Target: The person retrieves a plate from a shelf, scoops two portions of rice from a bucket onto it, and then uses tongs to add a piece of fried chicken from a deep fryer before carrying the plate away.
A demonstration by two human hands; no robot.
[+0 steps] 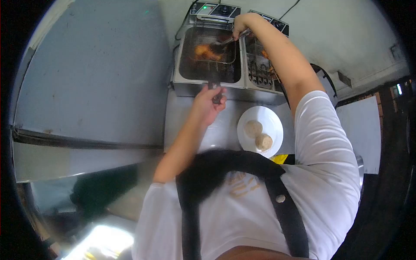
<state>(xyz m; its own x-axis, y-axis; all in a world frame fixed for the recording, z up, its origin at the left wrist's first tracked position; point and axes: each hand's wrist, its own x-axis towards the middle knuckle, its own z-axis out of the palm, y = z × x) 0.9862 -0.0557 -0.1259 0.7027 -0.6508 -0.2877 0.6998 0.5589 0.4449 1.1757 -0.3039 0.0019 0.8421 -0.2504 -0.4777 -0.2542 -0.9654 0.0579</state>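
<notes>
My left hand is closed round the dark handle of a wire fryer basket over the left well of a metal fryer. Orange-brown food lies in the basket. From above, my right hand grips a metal utensil, likely tongs, whose end reaches the food; that end is blurred. Nearer to me, a white plate holds two round, pale brown pieces.
A second basket with some orange food sits in the fryer's right well, under my right forearm. Control panels line the fryer's back. At the left stands a large grey panel. The metal counter runs before the fryer.
</notes>
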